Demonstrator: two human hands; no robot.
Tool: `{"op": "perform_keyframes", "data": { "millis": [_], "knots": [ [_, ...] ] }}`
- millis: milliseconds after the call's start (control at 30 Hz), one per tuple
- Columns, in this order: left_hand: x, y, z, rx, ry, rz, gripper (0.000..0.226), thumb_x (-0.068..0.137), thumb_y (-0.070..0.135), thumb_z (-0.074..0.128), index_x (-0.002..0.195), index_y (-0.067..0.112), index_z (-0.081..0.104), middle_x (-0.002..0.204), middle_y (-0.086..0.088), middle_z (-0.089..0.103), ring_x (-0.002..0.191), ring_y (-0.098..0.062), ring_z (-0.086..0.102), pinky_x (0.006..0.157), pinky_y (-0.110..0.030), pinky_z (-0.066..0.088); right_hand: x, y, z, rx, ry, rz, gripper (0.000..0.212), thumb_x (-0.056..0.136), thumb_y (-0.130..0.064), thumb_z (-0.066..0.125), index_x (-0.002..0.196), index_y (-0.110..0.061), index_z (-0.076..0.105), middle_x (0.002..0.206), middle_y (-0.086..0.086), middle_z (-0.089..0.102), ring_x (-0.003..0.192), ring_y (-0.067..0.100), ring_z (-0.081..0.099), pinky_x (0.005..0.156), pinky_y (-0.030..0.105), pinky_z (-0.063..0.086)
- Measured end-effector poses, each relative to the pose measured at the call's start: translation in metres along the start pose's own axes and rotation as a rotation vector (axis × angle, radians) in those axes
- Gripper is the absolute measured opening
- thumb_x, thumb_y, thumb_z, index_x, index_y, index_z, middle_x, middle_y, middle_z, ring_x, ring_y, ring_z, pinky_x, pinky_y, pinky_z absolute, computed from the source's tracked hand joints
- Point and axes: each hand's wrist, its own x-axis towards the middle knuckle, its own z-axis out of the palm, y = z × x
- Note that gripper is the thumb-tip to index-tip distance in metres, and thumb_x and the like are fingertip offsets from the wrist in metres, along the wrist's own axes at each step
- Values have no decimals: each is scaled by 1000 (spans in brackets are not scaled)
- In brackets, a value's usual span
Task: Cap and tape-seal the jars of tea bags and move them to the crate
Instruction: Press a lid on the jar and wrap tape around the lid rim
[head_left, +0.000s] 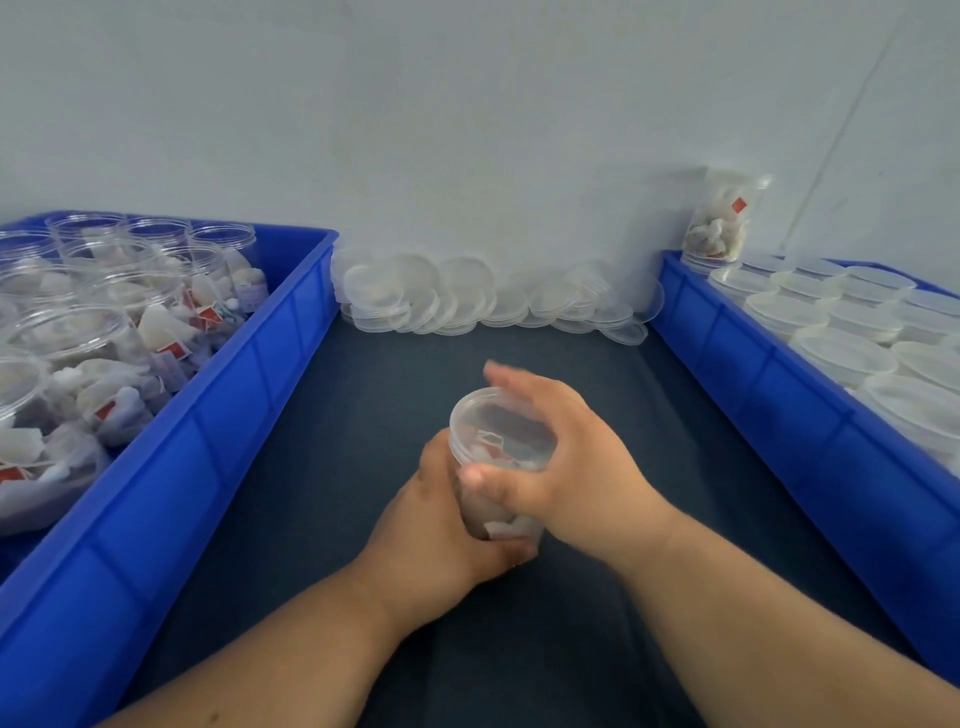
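At the centre of the dark tabletop (311, 519) the left hand (441, 530) grips the jar (501, 519) while the right hand (566, 467) clamps its lid (501, 434), capping in progress; the next move likely calls for firm seating, then tape, none visible.

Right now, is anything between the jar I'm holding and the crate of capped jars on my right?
Nothing visible does. Between the jar, gripped by your left hand and right hand, and the right crate lies only dark tabletop. The loose lids sit farther back by the wall.
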Motion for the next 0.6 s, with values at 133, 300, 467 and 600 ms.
{"op": "perform_keyframes", "data": {
  "millis": [133,300,467,600],
  "knots": [
    [-6,6,-8,35,41,4,90,43,60,87,105,80,25,117,49,48,108,21,52,86,-7,44,4,16,-42,187,15,170,111,61,-95,44,153,-45,7,146,-22,39,134,-1,38,102,6,34],
    [-7,9,-10,91,81,-35,94,40,68,82,117,64,28,118,33,57,109,11,57,90,-15,46,-28,65,-60,-687,-210,252,47,88,-48,64,133,-38,54,131,-18,50,126,4,46,105,22,36],
    [-9,16,-8,97,64,-48,105,53,48,96,129,62,24,130,30,52,121,10,51,107,-25,45,-39,67,-50,-924,-301,178,39,95,-48,55,132,-38,56,121,-14,57,119,8,50,119,26,17],
    [-22,39,-14,104,323,108,122,61,58,88,146,59,1,156,23,17,151,-4,17,123,-35,19,-45,43,-51,-766,-60,185,21,95,-43,54,91,-28,66,87,-7,59,78,10,58,78,26,51]
  ]
}}
